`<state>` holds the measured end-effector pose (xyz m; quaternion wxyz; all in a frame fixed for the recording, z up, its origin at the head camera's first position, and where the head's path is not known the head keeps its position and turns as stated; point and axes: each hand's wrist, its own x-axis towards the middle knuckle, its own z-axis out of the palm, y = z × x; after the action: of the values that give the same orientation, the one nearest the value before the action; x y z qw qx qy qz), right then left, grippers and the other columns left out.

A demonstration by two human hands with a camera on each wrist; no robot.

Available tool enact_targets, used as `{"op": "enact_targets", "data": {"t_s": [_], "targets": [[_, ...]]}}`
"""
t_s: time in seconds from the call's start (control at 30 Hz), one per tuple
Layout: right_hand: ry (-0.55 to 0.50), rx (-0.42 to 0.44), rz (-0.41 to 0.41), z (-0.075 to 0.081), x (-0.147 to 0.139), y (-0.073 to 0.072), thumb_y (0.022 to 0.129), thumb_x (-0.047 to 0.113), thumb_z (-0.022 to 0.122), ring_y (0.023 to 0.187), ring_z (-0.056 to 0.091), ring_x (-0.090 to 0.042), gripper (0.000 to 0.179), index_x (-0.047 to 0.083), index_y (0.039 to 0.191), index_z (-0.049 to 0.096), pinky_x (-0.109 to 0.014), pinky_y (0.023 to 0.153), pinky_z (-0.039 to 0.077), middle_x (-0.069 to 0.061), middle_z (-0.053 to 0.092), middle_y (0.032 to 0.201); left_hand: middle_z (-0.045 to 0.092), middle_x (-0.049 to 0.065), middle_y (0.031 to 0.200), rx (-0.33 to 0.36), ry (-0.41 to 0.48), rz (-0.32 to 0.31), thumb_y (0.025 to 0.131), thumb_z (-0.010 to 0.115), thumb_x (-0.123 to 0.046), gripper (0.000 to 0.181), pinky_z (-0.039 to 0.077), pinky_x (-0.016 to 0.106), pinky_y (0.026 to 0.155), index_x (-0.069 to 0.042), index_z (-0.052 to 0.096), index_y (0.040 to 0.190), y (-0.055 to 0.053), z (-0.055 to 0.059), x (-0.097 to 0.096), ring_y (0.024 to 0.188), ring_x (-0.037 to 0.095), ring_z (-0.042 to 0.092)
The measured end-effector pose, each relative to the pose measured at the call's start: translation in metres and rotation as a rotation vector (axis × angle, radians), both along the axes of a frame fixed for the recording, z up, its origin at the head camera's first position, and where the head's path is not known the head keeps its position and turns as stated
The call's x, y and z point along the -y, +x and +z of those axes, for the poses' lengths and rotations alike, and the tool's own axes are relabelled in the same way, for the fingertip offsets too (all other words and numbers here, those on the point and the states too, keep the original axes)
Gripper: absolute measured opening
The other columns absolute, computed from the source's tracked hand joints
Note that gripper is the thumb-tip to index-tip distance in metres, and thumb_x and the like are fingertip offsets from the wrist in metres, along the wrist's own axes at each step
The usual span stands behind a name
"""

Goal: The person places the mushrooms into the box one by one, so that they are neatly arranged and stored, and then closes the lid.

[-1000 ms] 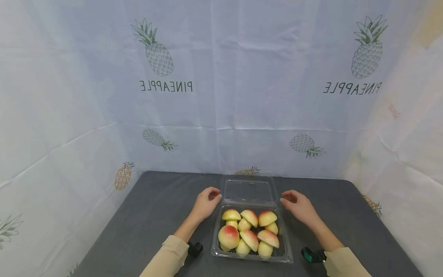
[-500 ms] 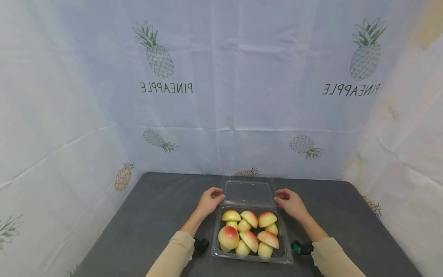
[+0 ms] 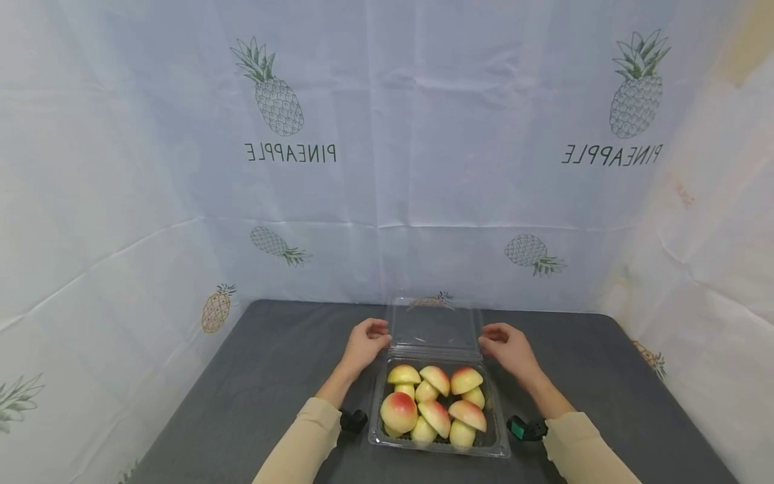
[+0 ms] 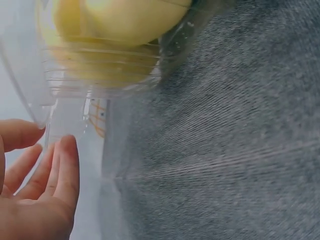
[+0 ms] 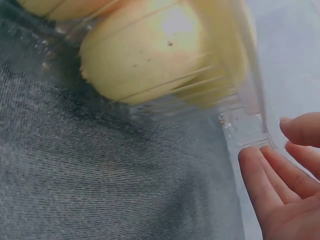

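Observation:
A clear plastic clamshell box [image 3: 439, 452] holds several yellow, red-tinged mushroom-shaped pieces [image 3: 400, 412]. Its hinged lid [image 3: 433, 331] is tipped partway up at the back. My left hand [image 3: 365, 344] pinches the lid's left side edge between thumb and fingertips. On the opposite edge, my right hand [image 3: 510, 349] pinches the lid the same way. The left wrist view has the thin lid edge running between thumb and fingers [image 4: 67, 160]. In the right wrist view, fingertips [image 5: 250, 156] sit right at the lid's edge, with the thumb close on the other side.
The box stands on a dark grey cloth-covered table [image 3: 290, 356]. White curtains [image 3: 423, 134] printed with pineapples enclose the back and both sides. A black band [image 3: 353, 421] is on the left wrist, and a black and green one [image 3: 526, 428] on the right.
Both hands have moved inward to the lid's side edges, the right one farther. The lid's far edge has risen slightly. The box and its contents stay in place.

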<state>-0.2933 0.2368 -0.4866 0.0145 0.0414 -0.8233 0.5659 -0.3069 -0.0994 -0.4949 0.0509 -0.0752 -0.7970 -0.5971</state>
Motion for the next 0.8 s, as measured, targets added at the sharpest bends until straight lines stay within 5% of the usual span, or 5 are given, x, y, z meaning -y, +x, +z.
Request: {"op": "enact_targets", "data": {"t_s": [0.4, 0.7, 0.8], "targets": [[-0.068, -0.045, -0.052, 0.015, -0.001, 0.002, 0.102, 0.012, 0.063, 0.098, 0.071, -0.028, 0.041, -0.005, 0.138, 0.053, -0.035, 0.084, 0.060, -0.028, 0.063, 0.122, 0.066, 0.018, 0.100, -0.015, 0.131, 0.026, 0.093, 0.066, 0.004, 0.035, 0.059, 0.052, 0.081, 0.009, 0.059, 0.127, -0.003, 0.017, -0.003, 0.087, 0.031, 0.069], [-0.077, -0.062, -0.077, 0.029, -0.001, 0.005, 0.104, 0.017, 0.062, 0.101, 0.069, -0.026, 0.045, -0.003, 0.143, 0.051, -0.043, 0.090, 0.058, -0.027, 0.062, 0.124, 0.067, 0.015, 0.101, 0.006, 0.116, 0.029, 0.096, 0.066, -0.003, 0.038, 0.058, 0.053, 0.083, 0.006, 0.058, 0.132, -0.005, 0.028, -0.002, 0.085, 0.027, 0.069], [-0.073, -0.074, -0.082, 0.032, -0.001, 0.005, 0.103, 0.018, 0.063, 0.103, 0.069, -0.029, 0.045, -0.003, 0.141, 0.053, -0.042, 0.088, 0.058, -0.028, 0.062, 0.125, 0.066, 0.019, 0.101, -0.007, 0.111, 0.026, 0.097, 0.065, -0.001, 0.035, 0.058, 0.053, 0.082, 0.009, 0.058, 0.130, -0.006, 0.031, -0.002, 0.087, 0.036, 0.068]]}}
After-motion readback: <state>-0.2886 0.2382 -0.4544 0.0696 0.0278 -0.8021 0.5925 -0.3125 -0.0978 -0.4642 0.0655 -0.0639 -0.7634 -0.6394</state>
